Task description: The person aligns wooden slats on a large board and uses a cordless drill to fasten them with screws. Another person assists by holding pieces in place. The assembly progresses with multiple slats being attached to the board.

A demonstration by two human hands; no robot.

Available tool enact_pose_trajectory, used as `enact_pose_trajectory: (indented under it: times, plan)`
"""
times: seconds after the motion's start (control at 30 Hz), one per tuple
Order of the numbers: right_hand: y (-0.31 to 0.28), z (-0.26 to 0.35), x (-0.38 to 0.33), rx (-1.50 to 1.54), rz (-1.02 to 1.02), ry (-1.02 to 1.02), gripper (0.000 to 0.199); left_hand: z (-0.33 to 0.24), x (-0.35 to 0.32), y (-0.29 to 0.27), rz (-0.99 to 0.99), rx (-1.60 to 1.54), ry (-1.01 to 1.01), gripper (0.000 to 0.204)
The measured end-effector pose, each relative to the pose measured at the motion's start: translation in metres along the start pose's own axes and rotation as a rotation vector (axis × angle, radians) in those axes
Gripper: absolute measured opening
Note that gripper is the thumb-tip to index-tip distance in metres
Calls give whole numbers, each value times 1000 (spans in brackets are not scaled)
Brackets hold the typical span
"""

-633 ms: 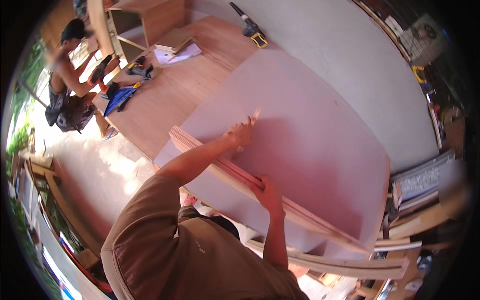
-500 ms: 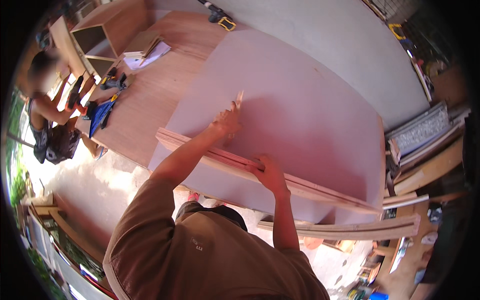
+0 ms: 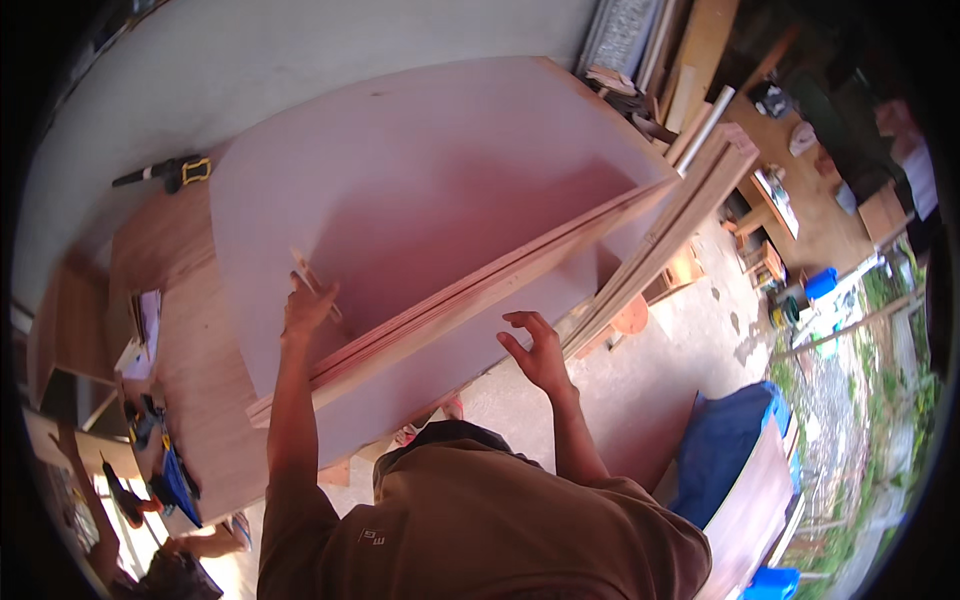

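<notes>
A stack of long boards (image 3: 480,292) runs slantwise across the pale sheet (image 3: 400,130) on the counter (image 3: 205,380). Just beyond the stack's left end is the person's left hand (image 3: 310,303), its fingers closed round a slim pale stick (image 3: 302,264); the forearm crosses over that end. The right hand (image 3: 542,355) hangs on the near side of the stack, apart from it and holding nothing — thumb and forefinger spread wide. A second bundle of boards (image 3: 690,205) slants just to the right of the stack. Well to the stack's left — beyond its end — lies a black-and-yellow power tool (image 3: 178,173).
</notes>
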State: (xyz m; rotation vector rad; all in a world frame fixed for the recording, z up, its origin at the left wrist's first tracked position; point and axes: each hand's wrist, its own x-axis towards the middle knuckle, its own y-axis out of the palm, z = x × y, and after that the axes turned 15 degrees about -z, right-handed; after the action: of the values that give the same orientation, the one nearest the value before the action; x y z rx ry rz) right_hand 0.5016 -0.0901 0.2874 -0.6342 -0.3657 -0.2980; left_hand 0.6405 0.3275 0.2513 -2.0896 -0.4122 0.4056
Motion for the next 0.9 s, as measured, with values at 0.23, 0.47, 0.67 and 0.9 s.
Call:
enact_pose_trajectory:
  times: [0.23, 0.47, 0.67, 0.9]
  plan:
    - [-67, -42, -85, -144, -225, 264, 30, 13, 1, 8, -178, 53, 149, 118]
    - [-103, -79, -88, -141, -319, 308, 31, -4, -69, -13, -489, -233, 324, 87]
    - [-152, -123, -52, -78, -293, 320, 32, -65, -170, 7, -542, -670, 374, 63]
    - [-248, -201, -18, -42, -261, 319, 34, -204, -250, 114, -432, -789, 482, 47]
